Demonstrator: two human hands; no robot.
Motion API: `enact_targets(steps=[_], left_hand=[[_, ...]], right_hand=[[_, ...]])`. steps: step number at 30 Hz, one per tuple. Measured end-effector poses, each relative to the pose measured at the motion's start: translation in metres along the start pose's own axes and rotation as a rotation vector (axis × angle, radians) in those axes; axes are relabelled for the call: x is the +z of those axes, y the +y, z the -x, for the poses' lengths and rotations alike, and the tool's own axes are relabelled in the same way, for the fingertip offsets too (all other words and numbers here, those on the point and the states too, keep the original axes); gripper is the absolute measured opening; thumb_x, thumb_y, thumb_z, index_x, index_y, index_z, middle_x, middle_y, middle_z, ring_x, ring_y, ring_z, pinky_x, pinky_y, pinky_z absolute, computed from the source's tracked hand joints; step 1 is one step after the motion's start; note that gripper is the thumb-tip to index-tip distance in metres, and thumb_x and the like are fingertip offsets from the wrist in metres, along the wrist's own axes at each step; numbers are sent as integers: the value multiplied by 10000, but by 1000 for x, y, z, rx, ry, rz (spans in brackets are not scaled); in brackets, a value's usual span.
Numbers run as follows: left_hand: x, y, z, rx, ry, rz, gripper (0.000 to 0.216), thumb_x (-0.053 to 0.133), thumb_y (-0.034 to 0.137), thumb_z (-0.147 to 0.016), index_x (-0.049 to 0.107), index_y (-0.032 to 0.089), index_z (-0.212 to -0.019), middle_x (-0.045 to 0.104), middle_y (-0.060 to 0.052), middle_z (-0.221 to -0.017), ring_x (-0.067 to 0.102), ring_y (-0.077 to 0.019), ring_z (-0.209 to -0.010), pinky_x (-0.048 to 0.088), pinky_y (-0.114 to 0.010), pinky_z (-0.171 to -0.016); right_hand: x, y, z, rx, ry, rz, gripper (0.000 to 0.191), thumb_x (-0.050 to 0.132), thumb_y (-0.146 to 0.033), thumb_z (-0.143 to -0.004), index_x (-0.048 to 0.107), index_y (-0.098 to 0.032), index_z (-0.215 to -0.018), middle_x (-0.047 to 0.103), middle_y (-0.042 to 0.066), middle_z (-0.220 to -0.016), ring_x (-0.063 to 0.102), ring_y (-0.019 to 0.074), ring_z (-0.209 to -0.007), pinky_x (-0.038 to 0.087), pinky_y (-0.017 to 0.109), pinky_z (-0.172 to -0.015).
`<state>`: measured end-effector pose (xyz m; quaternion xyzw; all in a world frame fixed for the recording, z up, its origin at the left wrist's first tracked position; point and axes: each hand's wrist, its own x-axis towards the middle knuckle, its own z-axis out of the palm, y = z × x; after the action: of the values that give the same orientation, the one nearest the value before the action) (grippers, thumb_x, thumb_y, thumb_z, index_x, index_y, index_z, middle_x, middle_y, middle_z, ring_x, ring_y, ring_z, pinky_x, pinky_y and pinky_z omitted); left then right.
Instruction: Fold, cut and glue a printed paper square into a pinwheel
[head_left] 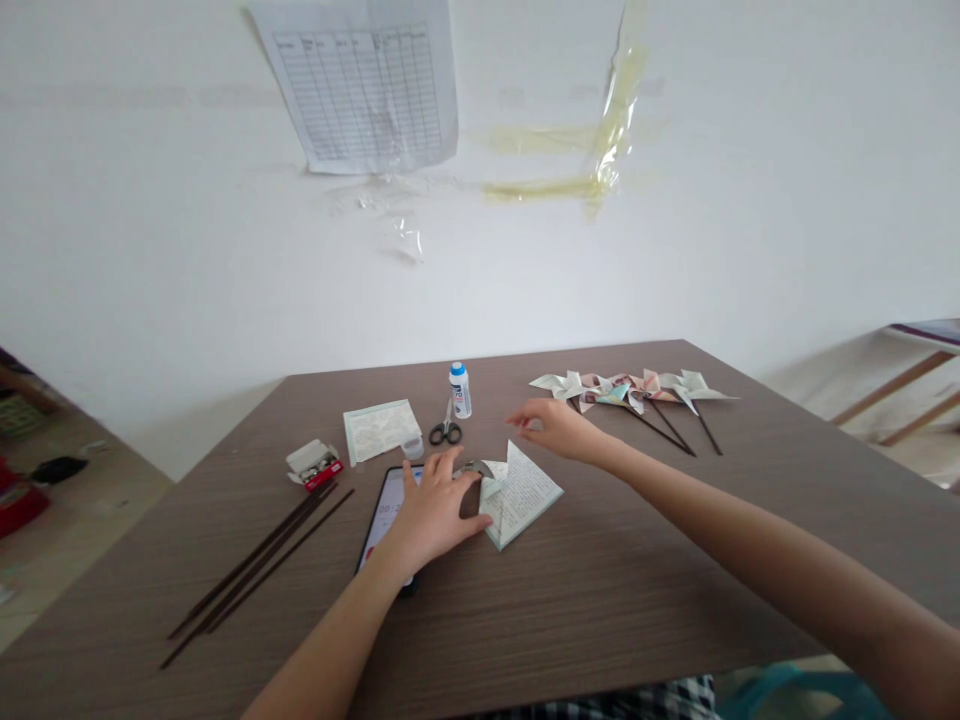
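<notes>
Fingers spread, my left hand reaches over the edge of a phone. Its thumb rests at the left corner of a printed paper piece, which has cut, partly folded flaps. Beside the fingertips is a grey curved metal thing, partly hidden, whose kind I cannot make out. My right hand hovers just beyond the paper at the upper right, its fingers apart and slightly bent, with nothing visible in them. Scissors with black handles lie past the left hand, close to a white bottle with a blue cap.
Several paper pinwheels on dark sticks lie at the back right. Another printed sheet, a small clear plastic container and an open red-and-white box are at the left. Several loose brown sticks lie nearer. A white wall stands behind.
</notes>
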<state>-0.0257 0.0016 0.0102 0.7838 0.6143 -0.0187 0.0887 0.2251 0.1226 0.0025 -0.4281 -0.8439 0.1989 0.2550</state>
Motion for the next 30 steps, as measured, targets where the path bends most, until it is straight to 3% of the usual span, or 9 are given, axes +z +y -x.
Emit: enact_targets(steps=[3,7,12,15,20,30], left_hand=[[-1,0,1,-16,-9,-10,591,826,484,-1008,738,312,-1567,406,-168,-1904,339,-481,-1773,169,-884,-1386],[-4,-1,2,-30,-21,-12,593,810,479,-1014,728,324,-1580,425,-166,-1891,342,-472,-1773,164,-874,-1394],[-5,-4,2,-33,-18,-17,592,809,482,-1013,728,331,-1580,450,-167,-1875,361,-479,-1761,171,-880,-1389],[-4,-6,1,-29,-21,-19,584,802,480,-1018,724,331,-1578,483,-170,-1852,376,-483,-1750,173,-896,-1378],[-5,-6,2,-28,-22,-9,583,801,466,-1014,720,333,-1577,512,-172,-1830,389,-493,-1741,165,-909,-1373],[-5,-6,2,-23,-33,-6,596,767,472,-1023,699,319,-1595,508,-180,-1836,396,-469,-1736,155,-905,-1371]], right_hand=[[5,0,-40,98,93,-73,316,827,-69,-935,898,-207,-1211,892,130,-1278,851,297,-1126,640,455,-1099],[22,0,-79,138,159,-139,499,884,-121,-936,813,-201,-1423,815,168,-1483,832,302,-1238,641,472,-1138],[45,-3,-107,170,204,-246,789,979,-195,-884,667,-208,-1608,710,218,-1633,799,340,-1344,636,518,-1166],[58,-6,-116,180,223,-311,867,1000,-203,-869,617,-217,-1646,701,225,-1645,781,346,-1391,623,526,-1192],[77,-8,-124,184,226,-387,758,968,-137,-875,670,-234,-1565,793,170,-1525,776,307,-1409,618,478,-1199],[92,-6,-130,224,252,-399,355,910,-150,-880,785,-215,-1206,879,85,-1165,833,276,-1139,652,437,-1057]])
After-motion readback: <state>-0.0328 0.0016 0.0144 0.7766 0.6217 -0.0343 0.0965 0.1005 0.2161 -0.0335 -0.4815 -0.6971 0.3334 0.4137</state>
